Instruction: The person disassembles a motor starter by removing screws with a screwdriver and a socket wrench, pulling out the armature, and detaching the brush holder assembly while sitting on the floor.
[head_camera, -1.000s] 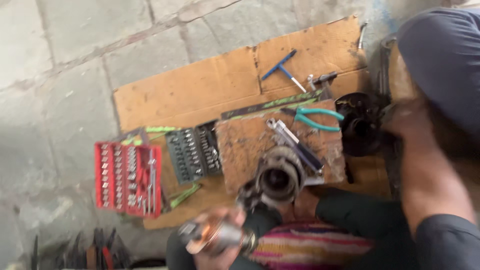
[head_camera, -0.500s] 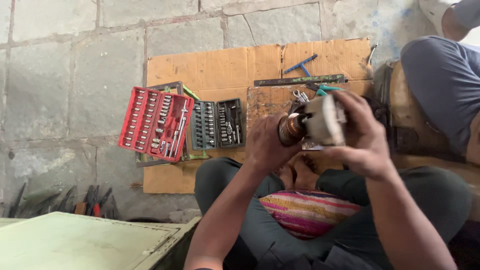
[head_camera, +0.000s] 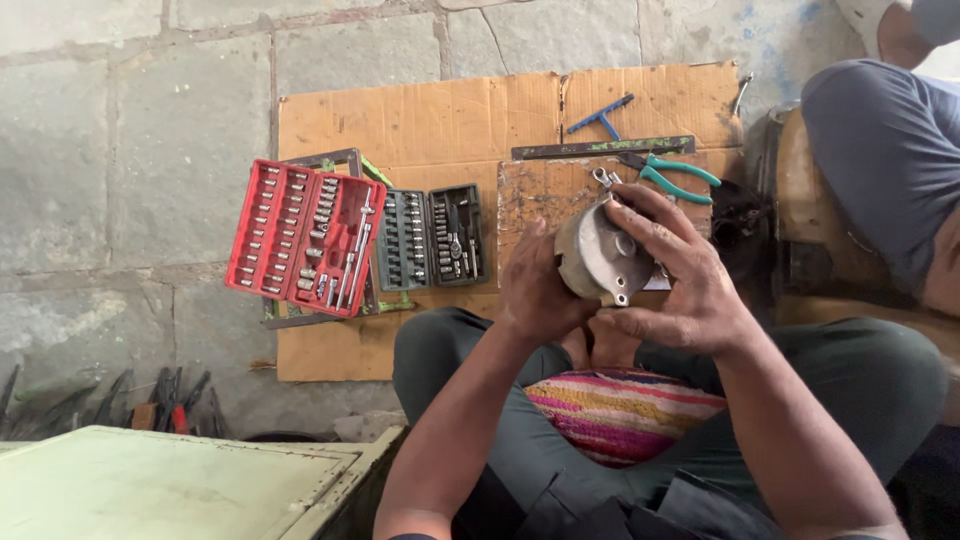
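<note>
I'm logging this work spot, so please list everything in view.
Round grey metal housing: one, held up in both hands.
Red open socket case: one, on cardboard, left.
Dark open socket case: one, beside the red one.
Brown cardboard sheet: one, on stone floor.
Teal-handled pliers: one, above the housing.
Blue T-shaped wrench: one, top of cardboard.
Striped woven cushion: one, between the legs.
Pale green metal box: one, bottom left.
Another person's knee: right edge.
Left hand; right hand: gripping the housing.

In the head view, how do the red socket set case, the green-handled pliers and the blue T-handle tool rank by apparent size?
1. red socket set case
2. green-handled pliers
3. blue T-handle tool
The pliers and the T-handle look close in size.
</note>
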